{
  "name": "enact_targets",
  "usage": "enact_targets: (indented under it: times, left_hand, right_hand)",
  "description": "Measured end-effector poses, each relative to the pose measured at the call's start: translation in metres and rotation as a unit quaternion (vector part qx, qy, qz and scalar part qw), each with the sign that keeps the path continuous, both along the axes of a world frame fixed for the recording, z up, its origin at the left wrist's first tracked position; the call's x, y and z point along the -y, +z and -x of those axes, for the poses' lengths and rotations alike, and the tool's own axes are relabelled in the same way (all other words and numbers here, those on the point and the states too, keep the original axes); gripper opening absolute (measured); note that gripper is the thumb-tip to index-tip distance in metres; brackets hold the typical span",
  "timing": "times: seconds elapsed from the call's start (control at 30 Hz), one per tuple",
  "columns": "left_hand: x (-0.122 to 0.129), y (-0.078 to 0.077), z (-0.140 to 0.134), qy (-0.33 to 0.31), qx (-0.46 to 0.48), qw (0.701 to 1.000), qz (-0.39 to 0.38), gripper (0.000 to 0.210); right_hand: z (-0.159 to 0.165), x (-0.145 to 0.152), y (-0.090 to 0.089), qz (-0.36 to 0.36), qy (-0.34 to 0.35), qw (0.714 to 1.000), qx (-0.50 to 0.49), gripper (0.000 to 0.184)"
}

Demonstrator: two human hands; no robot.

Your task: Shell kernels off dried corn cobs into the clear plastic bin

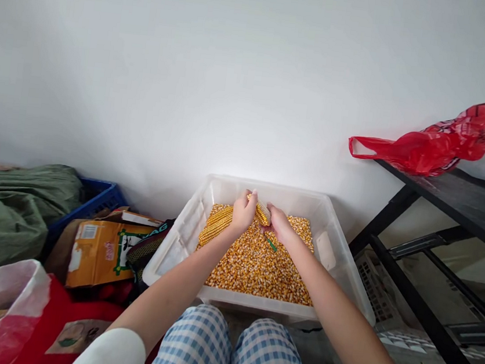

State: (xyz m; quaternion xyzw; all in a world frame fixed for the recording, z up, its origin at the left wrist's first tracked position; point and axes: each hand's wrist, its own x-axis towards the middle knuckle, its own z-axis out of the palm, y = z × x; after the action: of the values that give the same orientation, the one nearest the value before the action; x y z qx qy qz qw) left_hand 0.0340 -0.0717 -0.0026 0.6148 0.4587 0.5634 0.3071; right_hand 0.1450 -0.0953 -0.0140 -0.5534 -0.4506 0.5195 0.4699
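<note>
A yellow corn cob (pixel 262 212) is held between my two hands above a bed of loose kernels (pixel 254 265). My left hand (pixel 244 210) is closed round the cob's left end. At its other end, my right hand (pixel 279 222) grips the cob with curled fingers. Several more cobs (pixel 216 226) lie on the kernels to the left of my left hand. Just below my right hand a small green object (pixel 270 243) rests on the kernels; its kind is unclear. Everything sits in a translucent plastic bin (pixel 173 250).
A black metal rack (pixel 396 252) stands at the right, with a red plastic bag (pixel 444 141) on top. At the left are an orange cardboard box (pixel 98 253), a blue crate (pixel 112 193), green cloth (pixel 12 208) and a red-and-white sack (pixel 32 298). A white wall (pixel 237 76) rises behind the bin.
</note>
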Motion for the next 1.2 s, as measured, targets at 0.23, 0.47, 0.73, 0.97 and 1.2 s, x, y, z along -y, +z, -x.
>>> enact_targets:
  times: [0.23, 0.47, 0.73, 0.97, 1.2]
  left_hand:
    - [-0.010, 0.004, 0.003, -0.051, 0.106, 0.983, 0.144, 0.034]
    - [-0.006, 0.004, 0.009, -0.019, -0.023, 0.999, 0.014, 0.042]
    - [-0.003, 0.004, 0.013, -0.028, -0.025, 0.998, -0.044, 0.047]
    - [0.001, 0.008, 0.018, 0.010, -0.038, 0.997, -0.063, 0.048]
    - [-0.001, 0.003, 0.015, 0.030, -0.038, 0.998, -0.051, 0.049]
  right_hand:
    - [-0.003, 0.002, 0.002, -0.086, 0.028, 0.991, 0.103, 0.059]
    - [0.007, 0.011, 0.002, -0.123, 0.061, 0.978, 0.159, 0.060]
    - [0.010, 0.018, 0.009, -0.119, 0.112, 0.984, 0.070, 0.063]
    - [0.017, 0.026, 0.014, -0.095, 0.103, 0.987, 0.073, 0.071]
    - [0.018, 0.021, 0.009, -0.048, 0.104, 0.993, -0.004, 0.066]
